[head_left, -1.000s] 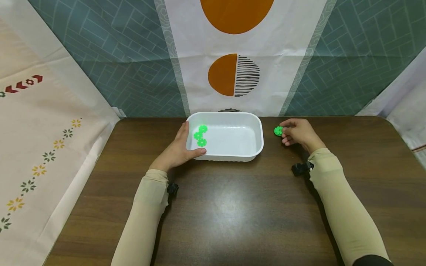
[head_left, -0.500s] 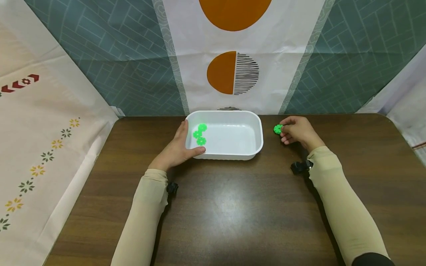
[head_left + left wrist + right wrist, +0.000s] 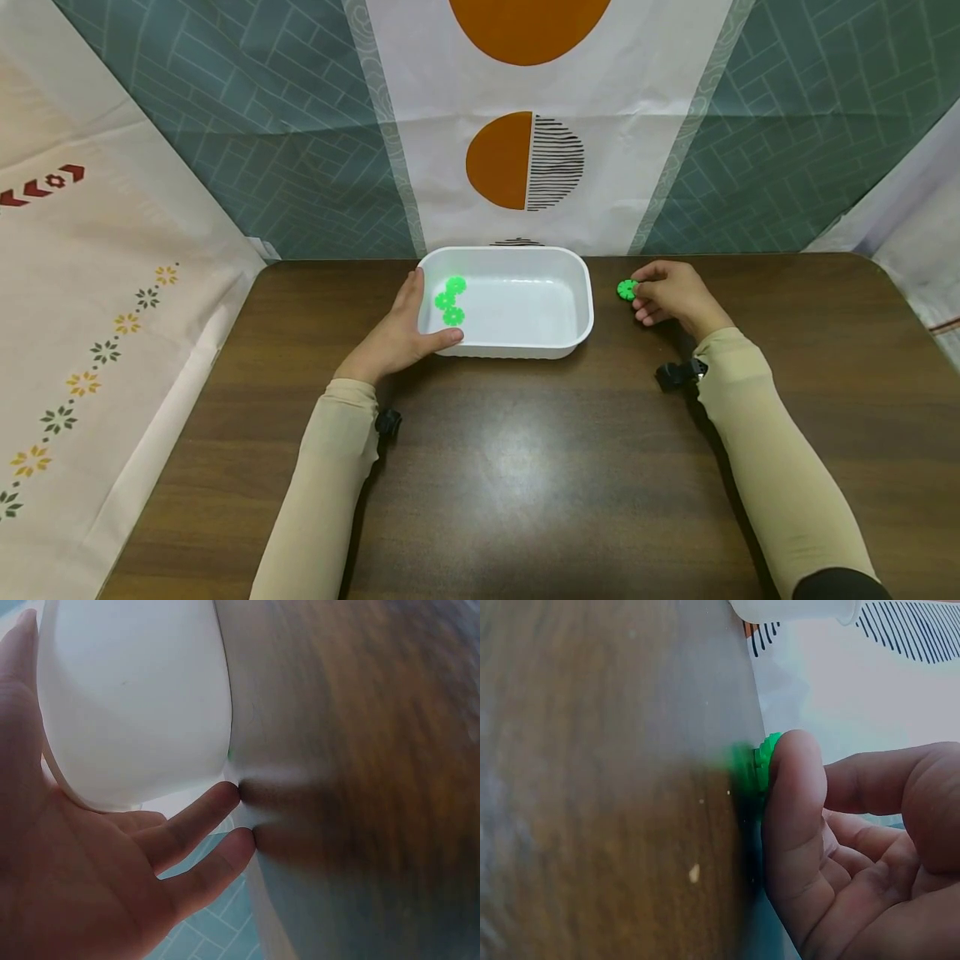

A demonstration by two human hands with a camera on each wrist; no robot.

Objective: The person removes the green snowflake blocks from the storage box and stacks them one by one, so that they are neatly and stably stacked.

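Note:
In the head view, a white plastic tray [image 3: 525,321] stands at the table's back edge. My left hand [image 3: 393,337] grips its left end, the thumb over the front rim and the fingers along the outer side. Two of those fingertips touch the table in the left wrist view. Several green notched discs, like flower-shaped snap pieces [image 3: 453,317], lie inside the tray at the left. Right of the tray, my right hand [image 3: 670,300] pinches a green notched disc [image 3: 626,290] at the tabletop. The right wrist view shows that disc's edge [image 3: 766,761] behind the thumb; the fingers hide the rest.
The brown wooden table [image 3: 517,467] reaches up to a teal and white patterned cloth [image 3: 315,167] behind the tray. A white cloth with printed flowers [image 3: 135,400] hangs at the left. Dark wrist cameras [image 3: 678,377] sit on both forearms.
Both hands, the tray and the green discs hold their places relative to each other. The head view has shifted slightly, so everything appears a little higher in it.

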